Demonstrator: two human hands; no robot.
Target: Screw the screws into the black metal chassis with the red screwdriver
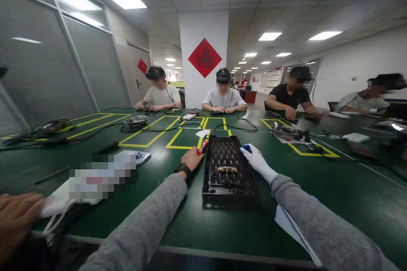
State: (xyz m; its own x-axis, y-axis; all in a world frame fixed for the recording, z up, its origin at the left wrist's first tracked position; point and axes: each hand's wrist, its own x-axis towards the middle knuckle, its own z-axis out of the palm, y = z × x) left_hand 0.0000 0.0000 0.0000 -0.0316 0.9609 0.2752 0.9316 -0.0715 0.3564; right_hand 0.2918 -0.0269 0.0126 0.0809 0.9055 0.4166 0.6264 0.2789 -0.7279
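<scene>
A black plastic tray [229, 197] with rows of small slots lies in front of me on the table. Across its slots rests a small brass-coloured metal piece [227, 170]. My left hand [191, 160], bare and with a dark watch on the wrist, is closed around a red-handled tool [202, 147] at the tray's left side. Its exact kind is unclear. At the right side of the tray is my right hand [258, 161] in a white glove, fingers curled. Something blue [246, 148] shows at those fingertips; whether it is glove coating or a held thing is unclear.
The green table [181, 224] carries yellow tape outlines. A metal bowl [136, 121], cables and a phone [143, 158] lie to the left. White sheet-like material [294, 230] sits under my right forearm. Another person's hand [20, 211] is at far left; several people sit opposite.
</scene>
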